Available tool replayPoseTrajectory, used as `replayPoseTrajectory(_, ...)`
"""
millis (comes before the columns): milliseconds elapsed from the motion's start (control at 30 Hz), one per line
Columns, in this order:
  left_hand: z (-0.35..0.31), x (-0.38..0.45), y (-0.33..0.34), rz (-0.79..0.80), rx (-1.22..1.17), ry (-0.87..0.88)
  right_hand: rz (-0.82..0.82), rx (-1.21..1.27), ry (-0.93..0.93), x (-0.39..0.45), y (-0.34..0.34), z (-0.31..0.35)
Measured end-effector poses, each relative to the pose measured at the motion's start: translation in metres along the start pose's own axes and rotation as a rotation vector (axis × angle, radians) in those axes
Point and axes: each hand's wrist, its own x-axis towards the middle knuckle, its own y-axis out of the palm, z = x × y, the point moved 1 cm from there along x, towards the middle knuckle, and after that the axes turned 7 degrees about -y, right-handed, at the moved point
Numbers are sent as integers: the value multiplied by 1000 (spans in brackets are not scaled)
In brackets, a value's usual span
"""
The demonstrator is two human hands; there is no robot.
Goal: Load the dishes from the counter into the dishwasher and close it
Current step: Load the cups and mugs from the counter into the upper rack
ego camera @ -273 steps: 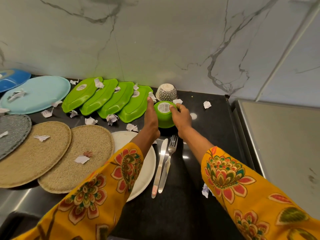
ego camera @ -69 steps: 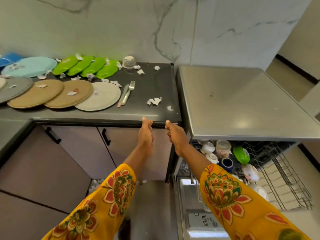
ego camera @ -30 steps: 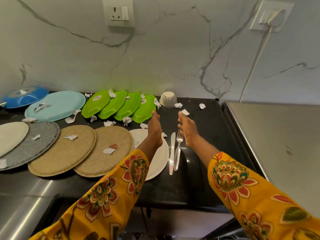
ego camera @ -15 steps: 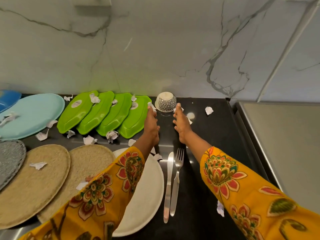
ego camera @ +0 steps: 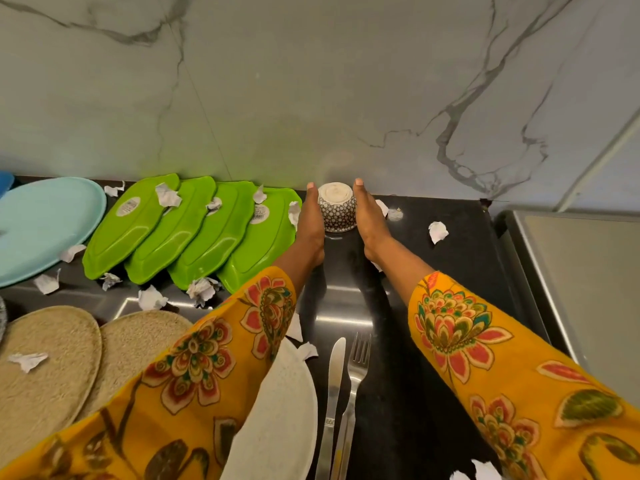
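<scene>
A small dotted cup (ego camera: 336, 208), dark with pale spots and a white base, sits upside down at the back edge of the black counter (ego camera: 450, 271) against the marble wall. The left hand (ego camera: 311, 223) and right hand (ego camera: 369, 221) flank it, fingers straight, touching its sides.

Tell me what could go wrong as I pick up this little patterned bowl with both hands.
The upside-down patterned bowl is pressed between the straight fingers of the left hand and the right hand, so it may slip. Lifting may sweep paper scraps along. A sleeve could drag the knife or fork.
</scene>
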Motion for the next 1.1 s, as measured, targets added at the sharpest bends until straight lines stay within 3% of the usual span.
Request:
replayPoseTrajectory(367, 15, -8, -10, -12, -2, 47, -85, 14, 42, -26, -6, -5)
replayPoseTrajectory(533, 28, -30, -29, -180, 93, 105, -143, 21, 49, -69, -11, -3)
replayPoseTrajectory(667, 36, -76, -40, -233, 173, 120, -167, 27, 27, -115, -18, 0)
replayPoseTrajectory(1100, 119, -255, -67, -109, 223, 188, -262, -80, -91, -326, -69, 0)
